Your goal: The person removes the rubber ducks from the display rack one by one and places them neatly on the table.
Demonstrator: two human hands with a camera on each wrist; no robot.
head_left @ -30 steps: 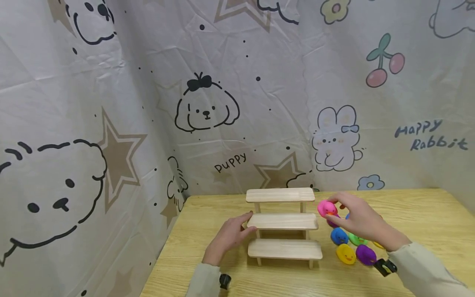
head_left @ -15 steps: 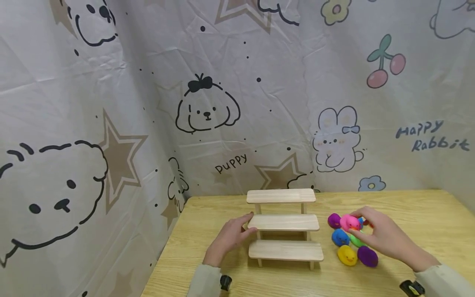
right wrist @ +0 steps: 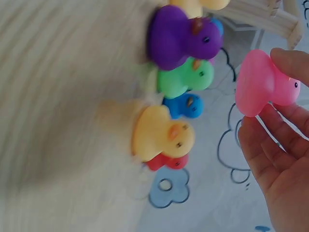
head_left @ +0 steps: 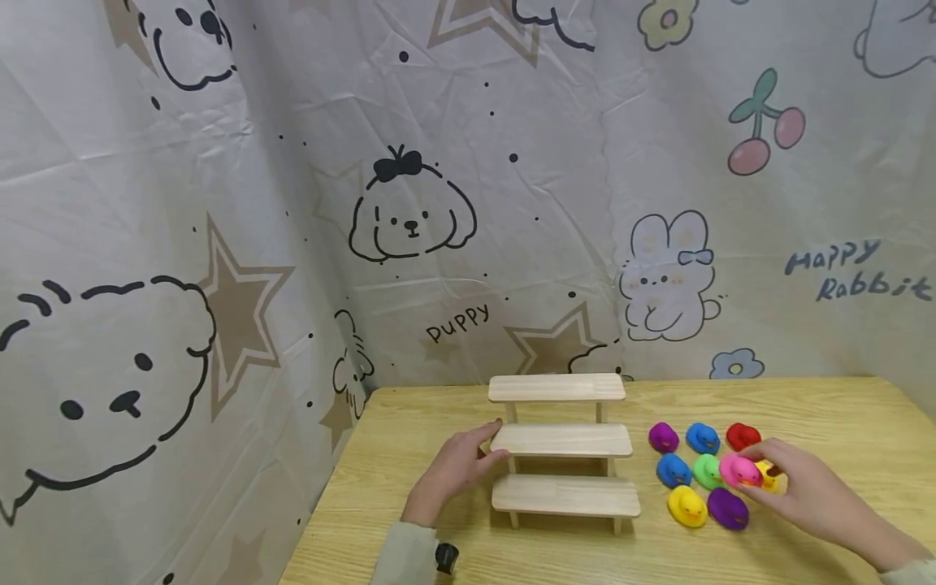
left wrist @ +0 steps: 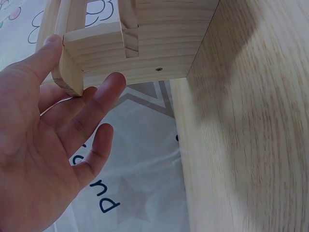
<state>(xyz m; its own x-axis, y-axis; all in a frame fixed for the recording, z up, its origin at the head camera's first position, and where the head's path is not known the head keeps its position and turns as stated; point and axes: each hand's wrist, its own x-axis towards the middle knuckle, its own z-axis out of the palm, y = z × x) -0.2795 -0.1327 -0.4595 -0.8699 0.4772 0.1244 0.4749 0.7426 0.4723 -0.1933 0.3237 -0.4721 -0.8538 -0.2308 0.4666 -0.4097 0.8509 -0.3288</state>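
A three-tier wooden display stand (head_left: 561, 439) stands on the table. My left hand (head_left: 452, 473) grips the left end of its middle shelf, thumb on one face and fingers on the other; the board's end (left wrist: 70, 77) shows between them in the left wrist view. In my right hand (head_left: 815, 494), a pink rubber duck (head_left: 737, 470) is pinched between thumb and fingers. The right wrist view shows the pink duck (right wrist: 258, 84) held clear of the tabletop. Below it in the head view are a green duck (head_left: 707, 471) and a yellow duck (head_left: 768, 477), partly hidden.
Around these sit more rubber ducks: a purple one (head_left: 664, 437), blue ones (head_left: 703, 439), a red one (head_left: 743, 436), a front yellow one (head_left: 687, 506) and a dark purple one (head_left: 728, 509). A printed curtain (head_left: 453, 203) hangs behind the wooden table (head_left: 556, 561).
My right hand has carried the pink duck rightward and nearer, from beside the stand's upper shelves to over the right side of the duck group. The left hand has stayed on the stand.
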